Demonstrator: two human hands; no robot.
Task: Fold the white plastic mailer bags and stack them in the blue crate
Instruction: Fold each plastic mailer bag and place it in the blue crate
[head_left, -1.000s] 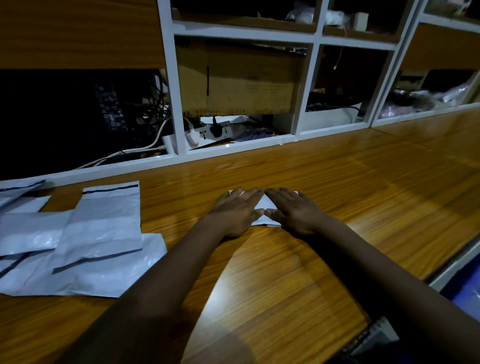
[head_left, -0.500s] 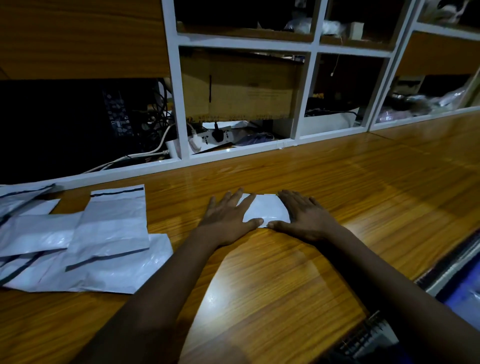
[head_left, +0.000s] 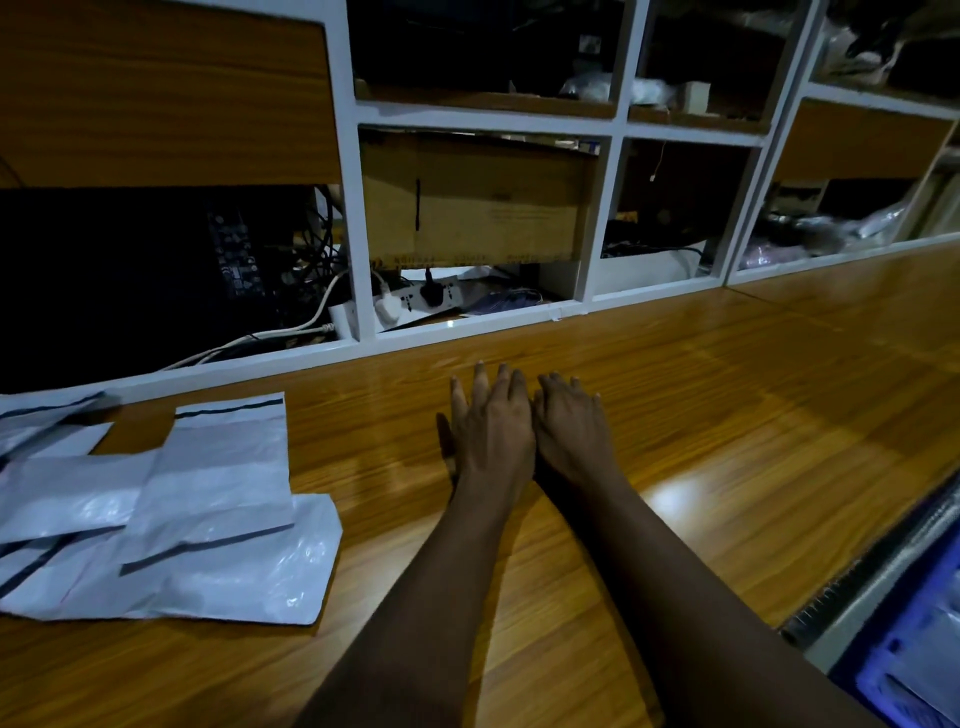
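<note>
My left hand and my right hand lie flat side by side on the wooden table, fingers straight and pointing away from me. They cover the folded white mailer bag, which is hidden beneath them. A loose pile of unfolded white mailer bags with dark seal strips lies on the table to the left. The blue crate shows at the lower right corner, below the table's edge.
White-framed shelves run along the back of the table, holding a cardboard box, a power strip with cables and assorted clutter. The table's front edge drops off at the lower right beside the crate.
Both hands have slid together over the folded bag; its white middle showed between them half a second ago and is now covered. The view has tilted slightly.
</note>
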